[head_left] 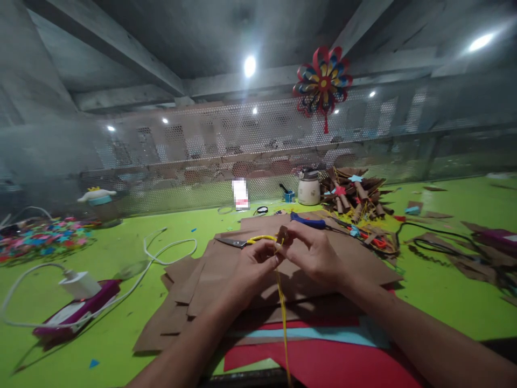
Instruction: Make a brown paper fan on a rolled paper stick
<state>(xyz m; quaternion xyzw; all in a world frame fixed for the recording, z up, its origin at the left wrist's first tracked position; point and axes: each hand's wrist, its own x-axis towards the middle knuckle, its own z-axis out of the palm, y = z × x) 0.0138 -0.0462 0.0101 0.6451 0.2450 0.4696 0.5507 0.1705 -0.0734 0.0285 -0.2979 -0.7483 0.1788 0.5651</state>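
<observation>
Both hands meet over a stack of brown paper sheets (205, 291). My left hand (258, 264) pinches yellow string (284, 323), which hangs down past the front of the stack. Fingertips of my right hand (315, 250) close on a small brown paper piece (282, 234) at the string's upper end. Exactly how the string meets the paper is hidden by the fingers. Just behind the hands lie scissors (232, 242) with yellow handles. A blue-handled tool (309, 221) rests on the paper beyond my right hand. Red paper (343, 364) and light blue paper (319, 335) stick out below the stack.
On the left are a purple power strip (105, 293), a white cable (155, 258) and a heap of coloured paper stars (48, 240). A white flask (309, 188) stands at the back beside piled brown paper rolls (357, 196). Brown scraps (470, 261) lie at right.
</observation>
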